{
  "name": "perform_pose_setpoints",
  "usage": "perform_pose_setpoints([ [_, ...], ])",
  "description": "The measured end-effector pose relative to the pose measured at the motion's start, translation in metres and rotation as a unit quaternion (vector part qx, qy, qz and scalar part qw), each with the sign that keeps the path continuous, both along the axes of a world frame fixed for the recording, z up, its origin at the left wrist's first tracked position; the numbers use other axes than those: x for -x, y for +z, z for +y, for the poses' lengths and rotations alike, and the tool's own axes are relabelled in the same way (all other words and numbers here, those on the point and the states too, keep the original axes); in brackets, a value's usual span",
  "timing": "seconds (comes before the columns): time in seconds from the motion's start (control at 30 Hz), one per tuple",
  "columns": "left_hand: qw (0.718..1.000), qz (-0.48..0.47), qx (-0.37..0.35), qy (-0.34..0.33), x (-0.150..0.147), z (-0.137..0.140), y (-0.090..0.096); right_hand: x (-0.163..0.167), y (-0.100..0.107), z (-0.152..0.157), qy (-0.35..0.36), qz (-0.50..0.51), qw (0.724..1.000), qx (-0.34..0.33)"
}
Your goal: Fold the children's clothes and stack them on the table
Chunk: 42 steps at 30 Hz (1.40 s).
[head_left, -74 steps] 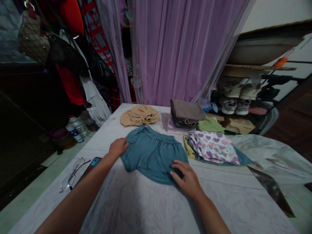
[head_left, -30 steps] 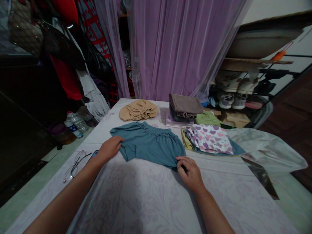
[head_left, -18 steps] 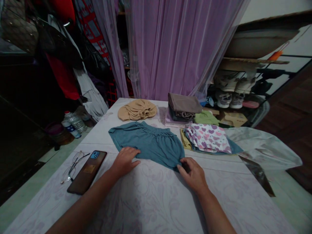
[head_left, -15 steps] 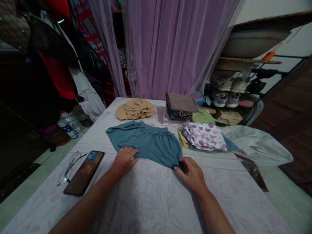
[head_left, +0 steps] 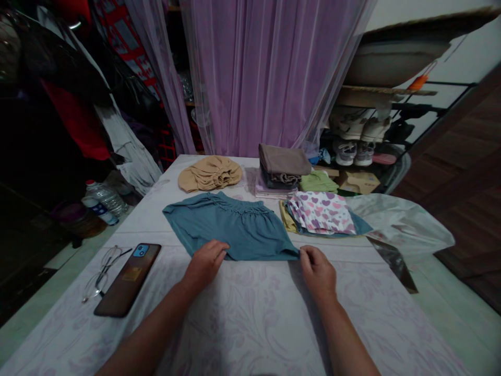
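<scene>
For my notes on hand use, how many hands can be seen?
2. The left hand touches the near edge of the teal garment; the right hand pinches its near right corner. No other hand shows.

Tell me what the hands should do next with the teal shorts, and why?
Maybe slide the left hand outward along the near edge of the teal shorts and smooth it: the right hand pinches one near corner out to the side, but the side by the left hand slants inward.
</scene>
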<state>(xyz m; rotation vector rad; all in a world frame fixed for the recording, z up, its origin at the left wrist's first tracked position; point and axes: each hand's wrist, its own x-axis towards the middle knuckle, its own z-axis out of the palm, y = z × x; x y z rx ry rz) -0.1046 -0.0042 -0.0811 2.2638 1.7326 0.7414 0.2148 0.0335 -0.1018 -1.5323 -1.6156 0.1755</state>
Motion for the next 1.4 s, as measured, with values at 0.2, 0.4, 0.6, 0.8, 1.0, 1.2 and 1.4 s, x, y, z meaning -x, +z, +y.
perform_pose_setpoints([
  [0.2,0.999,0.001,0.033,-0.026,-0.019,-0.007,-0.006,-0.018,-0.006,0.005,-0.084,0.013,0.995,0.049],
  [0.4,1.000,-0.009,0.025,-0.015,-0.017,-0.006,-0.008,-0.014,-0.010,0.007,0.030,-0.047,0.998,0.002],
  [0.6,0.999,-0.038,0.028,-0.005,-0.020,-0.006,-0.008,-0.006,-0.014,0.009,0.137,-0.112,0.984,0.004],
  [0.8,0.997,-0.036,0.041,-0.049,-0.028,-0.011,-0.001,-0.018,-0.012,0.012,0.014,-0.082,0.995,0.052],
  [1.0,0.994,-0.067,0.071,-0.051,-0.027,-0.009,0.009,-0.014,-0.007,0.010,0.009,-0.054,0.995,0.080],
  [1.2,0.996,-0.080,0.036,0.005,-0.018,-0.006,0.005,-0.007,-0.004,0.011,0.005,-0.105,0.984,0.142],
  [1.4,0.998,-0.012,-0.057,0.005,-0.015,-0.006,-0.006,-0.007,-0.001,0.008,-0.028,-0.099,0.982,0.155],
])
